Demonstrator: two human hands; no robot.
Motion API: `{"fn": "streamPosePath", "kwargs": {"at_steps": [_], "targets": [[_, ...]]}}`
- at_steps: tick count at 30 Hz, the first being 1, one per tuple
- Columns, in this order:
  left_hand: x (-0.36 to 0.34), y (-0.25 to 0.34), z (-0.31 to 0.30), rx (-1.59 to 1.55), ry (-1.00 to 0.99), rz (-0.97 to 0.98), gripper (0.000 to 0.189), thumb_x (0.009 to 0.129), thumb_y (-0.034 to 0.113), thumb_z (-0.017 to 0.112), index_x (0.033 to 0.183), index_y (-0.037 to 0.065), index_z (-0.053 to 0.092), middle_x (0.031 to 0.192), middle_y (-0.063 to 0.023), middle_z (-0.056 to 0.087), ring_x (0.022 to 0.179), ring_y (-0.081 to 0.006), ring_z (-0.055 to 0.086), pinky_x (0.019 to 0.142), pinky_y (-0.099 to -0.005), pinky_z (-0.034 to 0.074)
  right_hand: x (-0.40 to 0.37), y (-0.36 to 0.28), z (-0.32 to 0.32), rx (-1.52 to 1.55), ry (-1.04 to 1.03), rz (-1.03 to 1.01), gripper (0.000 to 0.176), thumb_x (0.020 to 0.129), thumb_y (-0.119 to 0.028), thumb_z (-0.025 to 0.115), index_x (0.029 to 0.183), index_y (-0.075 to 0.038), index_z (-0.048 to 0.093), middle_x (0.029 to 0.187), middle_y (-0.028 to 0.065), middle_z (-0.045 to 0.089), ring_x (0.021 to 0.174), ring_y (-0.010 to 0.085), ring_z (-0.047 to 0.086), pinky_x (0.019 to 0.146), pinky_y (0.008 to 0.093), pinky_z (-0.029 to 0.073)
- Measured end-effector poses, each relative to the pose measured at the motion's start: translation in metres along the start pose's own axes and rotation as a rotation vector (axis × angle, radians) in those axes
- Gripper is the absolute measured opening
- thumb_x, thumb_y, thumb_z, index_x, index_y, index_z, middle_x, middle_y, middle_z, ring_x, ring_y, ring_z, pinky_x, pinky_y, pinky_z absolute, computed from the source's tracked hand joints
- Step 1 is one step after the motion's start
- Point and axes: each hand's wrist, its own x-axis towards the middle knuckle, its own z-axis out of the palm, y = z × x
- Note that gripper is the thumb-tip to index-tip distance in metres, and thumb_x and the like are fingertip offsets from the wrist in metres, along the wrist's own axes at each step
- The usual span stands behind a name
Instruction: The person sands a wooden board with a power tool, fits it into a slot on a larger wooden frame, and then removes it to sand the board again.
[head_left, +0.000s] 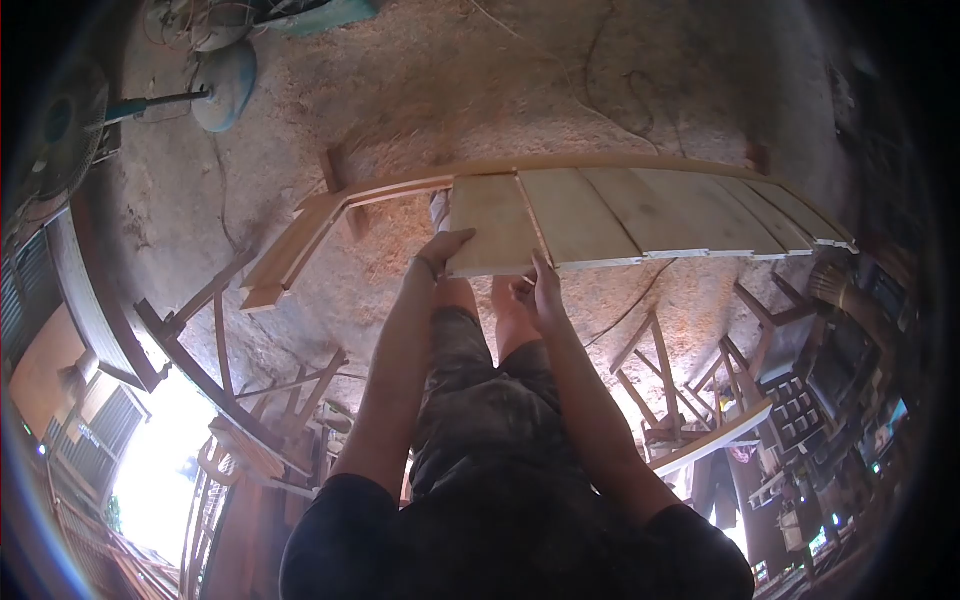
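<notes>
A long wooden frame (400, 186) lies across in front of me, with several flat boards set side by side in its right part. The leftmost wooden board (490, 222) is in my hands. My left hand (447, 248) grips its left edge, fingers and thumb closed on it. My right hand (541, 288) is closed at the near edge, by the narrow gap between this board and the neighbouring board (570, 215). Some of the right fingers are hidden under the wood. To the left, the frame's end piece (290, 250) shows with no board against it.
A standing fan (60, 135) with a blue base (225, 88) is at the upper left. Cables run over the rough dirt floor (440, 90). Wooden trestles (660, 375) stand at lower right, and timber pieces (225, 340) at lower left.
</notes>
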Motion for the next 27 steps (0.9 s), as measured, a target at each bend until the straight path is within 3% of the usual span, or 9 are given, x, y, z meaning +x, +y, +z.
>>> {"fn": "streamPosePath", "kwargs": {"at_steps": [1, 4, 7, 16, 19, 21, 27], "targets": [[-0.002, 0.000, 0.001, -0.004, 0.008, -0.002, 0.057, 0.098, 0.039, 0.068, 0.123, -0.012, 0.065, 0.107, -0.0145, 0.074, 0.088, -0.0203, 0.073, 0.076, -0.0337, 0.059, 0.000, 0.002, 0.001, 0.003, 0.002, -0.032, 0.051, 0.099, -0.054, 0.061, 0.119, -0.007, 0.061, 0.084, 0.0058, 0.065, 0.067, 0.0162, 0.065, 0.057, 0.0287, 0.054], [-0.013, -0.009, 0.009, -0.093, 0.015, 0.094, 0.058, 0.097, 0.041, 0.069, 0.122, -0.011, 0.066, 0.108, -0.0140, 0.074, 0.090, -0.0191, 0.072, 0.078, -0.0318, 0.057, -0.002, 0.000, -0.001, 0.016, -0.026, -0.010, 0.042, 0.100, -0.048, 0.064, 0.117, -0.010, 0.060, 0.088, 0.0043, 0.062, 0.070, 0.0168, 0.066, 0.054, 0.0303, 0.052], [-0.026, -0.008, 0.015, -0.076, 0.037, 0.089, 0.058, 0.098, 0.042, 0.068, 0.121, -0.012, 0.067, 0.109, -0.0138, 0.074, 0.091, -0.0184, 0.071, 0.079, -0.0309, 0.057, -0.004, 0.005, -0.006, 0.002, -0.074, -0.022, 0.051, 0.098, -0.056, 0.062, 0.123, -0.012, 0.060, 0.088, 0.0041, 0.063, 0.074, 0.0150, 0.065, 0.059, 0.0281, 0.052], [-0.019, -0.009, 0.012, 0.025, 0.059, 0.092, 0.063, 0.095, 0.046, 0.069, 0.119, -0.013, 0.067, 0.104, -0.0141, 0.075, 0.087, -0.0197, 0.072, 0.077, -0.0318, 0.057, -0.005, 0.005, -0.007, 0.010, -0.021, -0.037, 0.033, 0.098, -0.037, 0.063, 0.121, -0.012, 0.062, 0.088, 0.0045, 0.063, 0.073, 0.0145, 0.065, 0.058, 0.0288, 0.053], [-0.023, -0.019, 0.014, 0.082, 0.066, 0.204, 0.066, 0.094, 0.047, 0.070, 0.119, -0.014, 0.067, 0.104, -0.0155, 0.075, 0.088, -0.0205, 0.072, 0.076, -0.0325, 0.057, 0.004, 0.013, -0.020, -0.010, -0.119, -0.030, 0.029, 0.098, -0.033, 0.062, 0.117, -0.012, 0.063, 0.091, 0.0046, 0.063, 0.074, 0.0144, 0.066, 0.058, 0.0288, 0.053], [-0.019, -0.025, 0.014, 0.127, 0.079, 0.262, 0.067, 0.093, 0.048, 0.071, 0.119, -0.014, 0.066, 0.105, -0.0167, 0.074, 0.088, -0.0212, 0.073, 0.076, -0.0327, 0.057, 0.000, 0.014, -0.022, -0.016, -0.063, -0.009, 0.027, 0.098, -0.032, 0.061, 0.115, -0.012, 0.064, 0.090, 0.0046, 0.063, 0.074, 0.0143, 0.066, 0.058, 0.0288, 0.053], [-0.007, -0.037, 0.014, 0.108, 0.133, 0.222, 0.068, 0.092, 0.046, 0.071, 0.122, -0.015, 0.065, 0.107, -0.0191, 0.074, 0.089, -0.0235, 0.073, 0.076, -0.0329, 0.058, -0.010, 0.009, -0.019, -0.010, -0.062, 0.002, 0.023, 0.098, -0.028, 0.060, 0.113, -0.011, 0.064, 0.090, 0.0045, 0.063, 0.073, 0.0145, 0.065, 0.058, 0.0288, 0.054]]}}
